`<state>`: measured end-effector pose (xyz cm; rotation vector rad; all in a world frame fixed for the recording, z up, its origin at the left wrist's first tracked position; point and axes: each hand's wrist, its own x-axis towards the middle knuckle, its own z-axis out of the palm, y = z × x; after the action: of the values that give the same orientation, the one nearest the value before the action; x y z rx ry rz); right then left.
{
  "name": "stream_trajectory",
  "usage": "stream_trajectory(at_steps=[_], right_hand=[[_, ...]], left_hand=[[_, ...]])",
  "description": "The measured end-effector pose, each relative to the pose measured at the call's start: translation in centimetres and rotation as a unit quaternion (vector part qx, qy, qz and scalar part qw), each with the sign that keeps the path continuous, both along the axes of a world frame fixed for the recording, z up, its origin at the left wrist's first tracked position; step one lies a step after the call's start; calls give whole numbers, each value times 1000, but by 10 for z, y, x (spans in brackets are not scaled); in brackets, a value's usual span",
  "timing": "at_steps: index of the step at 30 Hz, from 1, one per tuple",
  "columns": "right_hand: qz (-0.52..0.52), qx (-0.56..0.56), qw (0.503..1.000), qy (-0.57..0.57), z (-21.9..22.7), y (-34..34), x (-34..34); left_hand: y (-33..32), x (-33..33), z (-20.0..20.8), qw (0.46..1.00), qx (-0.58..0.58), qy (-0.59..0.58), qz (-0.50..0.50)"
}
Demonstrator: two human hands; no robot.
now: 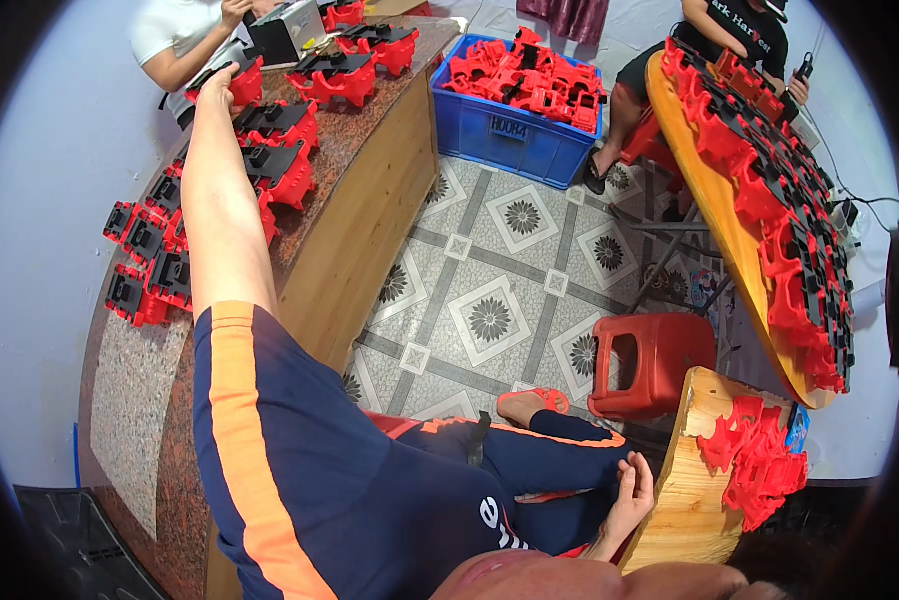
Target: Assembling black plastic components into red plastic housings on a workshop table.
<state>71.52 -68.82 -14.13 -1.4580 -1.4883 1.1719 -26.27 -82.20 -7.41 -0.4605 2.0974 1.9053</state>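
Observation:
My left arm reaches far over the stone-topped counter [135,400]. At its end, my left hand [217,84] is closed on a red plastic part with a black top [248,84]; the arm and hand cover some of it. Below and around that arm stand several more red parts with black tops [275,165] in rows. My right hand [629,500] rests low by my leg, beside the edge of a wooden board [692,450]. Its fingers are loosely bent and apart, with nothing in them. Bare red plastic parts [760,465] lie heaped on that board.
A blue crate [510,145] full of red parts stands on the tiled floor. At right, a tilted-looking round wooden table [715,210] carries rows of red and black parts. A red stool [660,365] stands before it. One co-worker [175,45] is behind the counter, another [715,40] by the table.

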Motion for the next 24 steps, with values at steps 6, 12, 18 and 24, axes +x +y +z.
stream_trajectory(at_steps=[6,12,18,24], right_hand=[[88,3,996,-33,-6,19,14],[41,69,981,-176,20,-16,24],[88,105,981,-139,23,-9,28],[-195,185,955,-121,6,-15,96]], left_hand=[[-163,-49,28,995,-82,53,-23],[-1,52,13,956,-160,-104,-222],[305,343,-25,810,-30,-8,-586],[378,564,-31,642,170,15,-747]])
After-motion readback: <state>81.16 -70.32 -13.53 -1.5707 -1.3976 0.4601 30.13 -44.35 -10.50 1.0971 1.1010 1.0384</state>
